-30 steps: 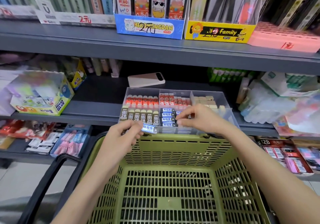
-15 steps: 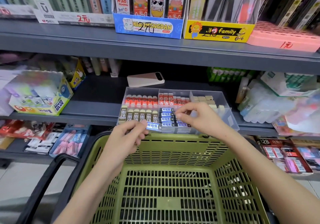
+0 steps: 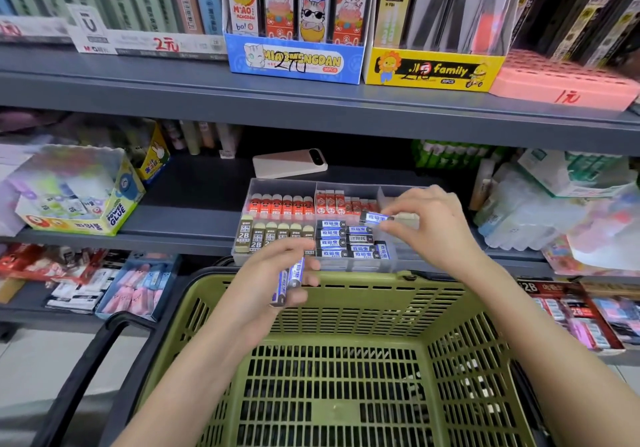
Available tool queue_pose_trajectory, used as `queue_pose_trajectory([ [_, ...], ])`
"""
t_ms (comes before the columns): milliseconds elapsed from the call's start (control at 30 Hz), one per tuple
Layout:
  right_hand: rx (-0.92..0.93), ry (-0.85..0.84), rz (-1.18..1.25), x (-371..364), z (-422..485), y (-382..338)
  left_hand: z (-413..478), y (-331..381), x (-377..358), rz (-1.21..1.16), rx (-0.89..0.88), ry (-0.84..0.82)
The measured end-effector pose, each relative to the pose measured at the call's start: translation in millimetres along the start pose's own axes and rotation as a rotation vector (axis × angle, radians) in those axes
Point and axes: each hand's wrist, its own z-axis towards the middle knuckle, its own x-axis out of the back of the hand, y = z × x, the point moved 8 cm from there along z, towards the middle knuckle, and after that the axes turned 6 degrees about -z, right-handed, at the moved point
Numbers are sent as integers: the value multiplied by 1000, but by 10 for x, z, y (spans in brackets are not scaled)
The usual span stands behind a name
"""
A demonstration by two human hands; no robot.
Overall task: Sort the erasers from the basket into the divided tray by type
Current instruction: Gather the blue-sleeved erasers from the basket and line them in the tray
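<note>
head view: grey shop shelf point(image 3: 194, 218) carries the clear divided tray point(image 3: 284, 180) at its front edge, with stationery boxes crowding both sides, so elbow room looks tight. green basket point(image 3: 346, 308) sits just below, its far rim near the tray. left hand point(image 3: 256, 284) curls round a small bunch of blue-sleeved erasers point(image 3: 291, 280) over that rim. right hand point(image 3: 433, 225) pinches one blue eraser point(image 3: 376, 218) by one end above the tray's middle front compartment, where matching ones lie stacked. they look like light, stiff little blocks in slick paper sleeves. gripping the long sides seems safest, since a sleeve may slip.
</note>
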Motion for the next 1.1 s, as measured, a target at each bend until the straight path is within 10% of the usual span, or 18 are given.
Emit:
queue_pose_trajectory([
  [233, 24, -241, -151, -459, 104, 59, -4, -62, 74, -24, 59, 36],
  [533, 52, -137, -143, -404, 15, -55, 21, -31, 90, 97, -34, 73],
  [767, 23, -90, 589, -236, -400, -723, 42, -40, 39, -17, -66, 122],
  [1100, -192, 54, 729, -188, -223, -190, 48, -137, 22, -82, 66, 103],
])
